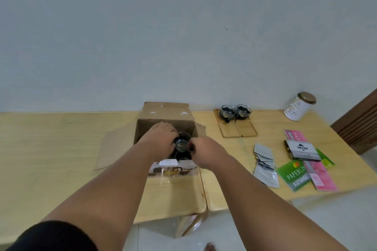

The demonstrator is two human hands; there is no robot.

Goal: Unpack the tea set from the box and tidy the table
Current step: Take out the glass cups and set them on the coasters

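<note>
An open cardboard box (166,115) stands on the wooden table (61,149). Both hands reach into it. My left hand (161,138) grips the left side of a glass cup (182,143) at the box's mouth. My right hand (206,154) pinches the cup's black handle on the right. A second dark cup (182,156) shows just below inside the box. Two glass cups (235,112) with dark packing inside stand on wooden coasters at the back right. Two bare coasters (237,129) lie in front of them.
A white tin with a gold lid (299,106) stands at the far right. Silver sachets (265,164), a green receipt book (294,175), a pink booklet (320,173) and a stamp pad box (304,151) lie at the right. A printed flap (173,169) folds toward me.
</note>
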